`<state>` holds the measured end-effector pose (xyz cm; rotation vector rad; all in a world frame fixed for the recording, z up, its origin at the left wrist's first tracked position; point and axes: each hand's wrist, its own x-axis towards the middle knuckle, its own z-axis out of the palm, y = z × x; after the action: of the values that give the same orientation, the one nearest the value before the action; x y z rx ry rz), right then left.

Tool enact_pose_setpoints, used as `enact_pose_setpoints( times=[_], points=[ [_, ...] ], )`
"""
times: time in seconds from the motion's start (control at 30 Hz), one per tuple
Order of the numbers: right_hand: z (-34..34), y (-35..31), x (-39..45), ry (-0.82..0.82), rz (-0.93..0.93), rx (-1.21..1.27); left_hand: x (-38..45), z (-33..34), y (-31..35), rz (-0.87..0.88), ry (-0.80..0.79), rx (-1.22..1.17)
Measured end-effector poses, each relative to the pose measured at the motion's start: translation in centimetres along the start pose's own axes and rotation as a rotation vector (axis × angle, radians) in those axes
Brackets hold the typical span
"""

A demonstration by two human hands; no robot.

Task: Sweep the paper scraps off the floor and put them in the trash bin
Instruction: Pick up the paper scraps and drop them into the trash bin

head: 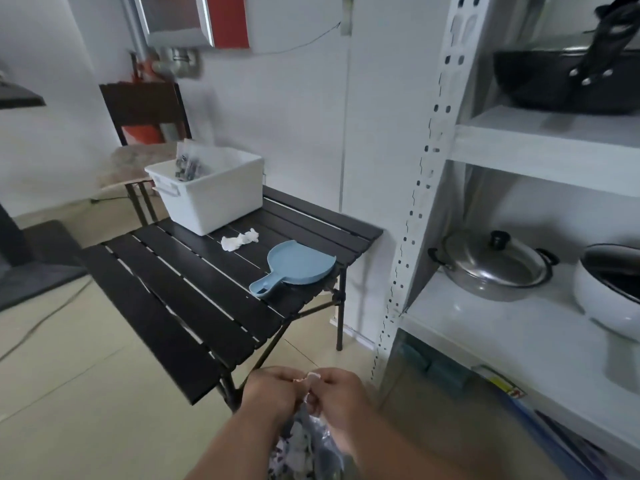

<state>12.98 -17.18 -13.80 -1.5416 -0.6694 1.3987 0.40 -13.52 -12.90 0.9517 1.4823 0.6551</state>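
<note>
Paper scraps lie crumpled on the black slatted table, between the white bin and the blue dustpan, well apart from both hands. Lower down, the left hand and right hand meet, fingers pinched together on a small pale scrap above a clear bag. Tearing or fumbling here could likely drop bits unnoticed under the table.
</note>
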Motion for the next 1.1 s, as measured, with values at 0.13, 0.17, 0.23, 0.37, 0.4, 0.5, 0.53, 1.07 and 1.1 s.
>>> enact_pose_setpoints(
  times=[0.13,0.17,0.23,0.37,0.4,0.5,0.53,1.07,1.1],
  points=[
    [0.4,0.3,1.1,0.015,0.028,-0.026,2.0,-0.1,0.1,-0.003,0.065,0.128],
    [0.5,0.4,1.6,0.032,0.027,-0.076,2.0,-0.2,0.2,-0.022,0.083,0.134],
    [0.5,0.9,2.4,0.061,-0.009,-0.263,2.0,-0.3,0.4,-0.099,0.105,0.174],
    [0.2,1.6,3.1,0.062,-0.024,-0.459,2.2,-0.4,0.9,-0.068,0.176,0.157],
    [0.0,1.5,3.0,0.073,-0.038,-0.487,1.8,-0.3,0.8,-0.048,0.133,0.253],
    [-0.9,1.3,2.4,0.135,-0.101,-0.494,2.0,-0.3,1.4,0.065,0.159,0.285],
    [-1.3,1.2,2.1,0.155,-0.112,-0.478,1.7,0.1,1.8,0.047,0.136,0.357],
    [-38.4,11.7,-19.4,0.726,0.008,-0.382,-14.2,34.2,-1.8,0.593,-0.751,0.990],
    [-41.4,14.4,-21.3,0.781,0.068,-0.398,-15.6,37.0,-4.4,0.570,-0.823,1.010]
  ],
)
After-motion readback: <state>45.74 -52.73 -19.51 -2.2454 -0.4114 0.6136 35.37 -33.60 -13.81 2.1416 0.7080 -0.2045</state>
